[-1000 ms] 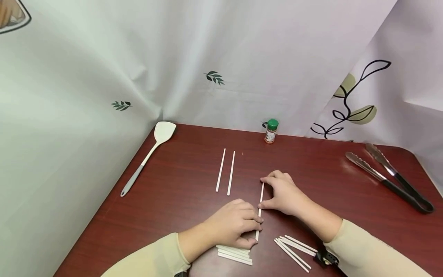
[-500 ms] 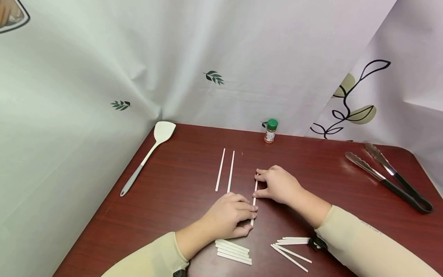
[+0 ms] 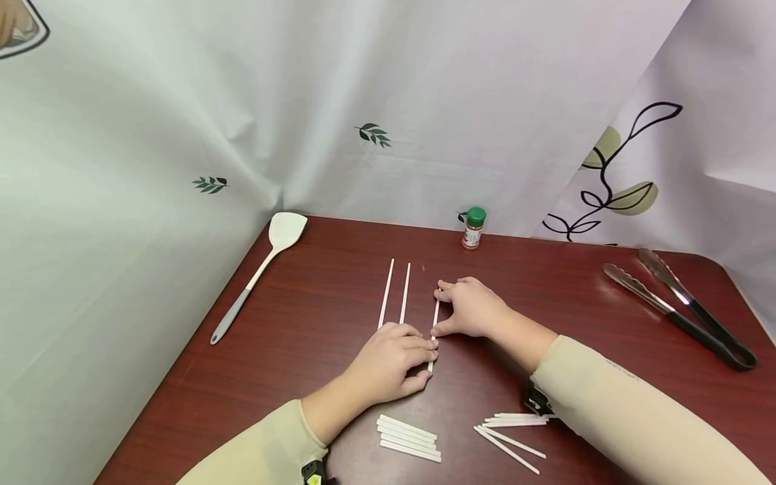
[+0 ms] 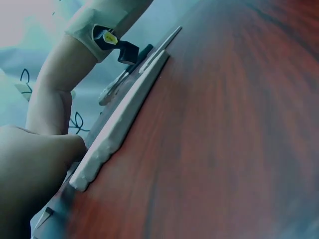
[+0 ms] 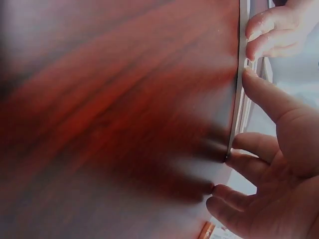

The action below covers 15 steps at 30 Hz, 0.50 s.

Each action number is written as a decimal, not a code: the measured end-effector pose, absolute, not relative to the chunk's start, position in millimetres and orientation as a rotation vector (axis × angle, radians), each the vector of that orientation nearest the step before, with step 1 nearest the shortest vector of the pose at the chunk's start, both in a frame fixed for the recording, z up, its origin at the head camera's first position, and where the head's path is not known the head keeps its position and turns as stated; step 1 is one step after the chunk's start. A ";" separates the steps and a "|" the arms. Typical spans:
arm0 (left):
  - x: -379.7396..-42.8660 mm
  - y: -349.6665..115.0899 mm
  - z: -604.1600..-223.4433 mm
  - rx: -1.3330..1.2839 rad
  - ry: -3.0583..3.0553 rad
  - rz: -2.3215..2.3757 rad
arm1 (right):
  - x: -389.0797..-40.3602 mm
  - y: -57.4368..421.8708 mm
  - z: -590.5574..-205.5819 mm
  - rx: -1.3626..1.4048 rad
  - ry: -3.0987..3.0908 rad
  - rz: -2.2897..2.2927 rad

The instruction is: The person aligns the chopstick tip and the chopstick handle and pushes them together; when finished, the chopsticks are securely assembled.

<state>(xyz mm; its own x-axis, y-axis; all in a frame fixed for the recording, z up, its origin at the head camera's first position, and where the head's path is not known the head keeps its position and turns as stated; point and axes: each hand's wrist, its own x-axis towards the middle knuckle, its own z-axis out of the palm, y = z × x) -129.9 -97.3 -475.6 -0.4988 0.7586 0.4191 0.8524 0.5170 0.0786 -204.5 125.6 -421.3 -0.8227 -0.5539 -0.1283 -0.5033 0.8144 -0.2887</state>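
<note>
A thin white stick (image 3: 436, 312) lies on the table between my hands, pointing away from me. My left hand (image 3: 388, 362) holds its near end with thumb and fingers. At the far end my right hand (image 3: 475, 308) has its thumb and fingertips on the stick; the right wrist view shows these fingers along the stick's edge (image 5: 240, 59). Left of it lie two similar sticks, a left one (image 3: 386, 293) and a right one (image 3: 405, 293), roughly parallel, their near ends hidden behind my left hand. In the left wrist view a row of sticks (image 4: 122, 117) lies beside my hand.
A bundle of several white sticks (image 3: 409, 439) lies near the front, and a looser group (image 3: 512, 438) sits right of it. A white spatula (image 3: 261, 273) rests at the left edge, a green-capped spice jar (image 3: 473, 230) at the back, metal tongs (image 3: 682, 310) at the right.
Both hands have slid the stick leftward and away from me, closer to the two parallel sticks. My left hand now covers those sticks' near ends, and the front bundle is fully uncovered.
</note>
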 end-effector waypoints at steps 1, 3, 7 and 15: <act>-130.6 -98.0 -475.6 -1.329 -2.436 -0.393 | -206.5 124.2 -420.6 -0.825 2.790 -0.369; -131.8 -99.7 -475.2 -1.303 -2.452 -0.387 | -211.0 121.7 -419.8 -0.829 2.789 -0.379; -133.7 -102.3 -475.7 -1.243 -2.467 -0.355 | -222.3 117.3 -419.9 -0.848 2.797 -0.367; -137.8 -104.3 -480.1 -1.116 -2.457 -0.323 | -244.1 112.8 -425.9 -0.872 2.787 -0.414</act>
<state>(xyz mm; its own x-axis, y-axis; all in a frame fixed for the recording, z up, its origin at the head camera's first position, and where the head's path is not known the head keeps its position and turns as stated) -137.8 -104.3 -480.1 -0.5891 0.6609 0.4649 0.7586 0.6505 0.0366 -244.1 112.8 -425.9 -0.8084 -0.5803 -0.0983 -0.5266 0.7878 -0.3196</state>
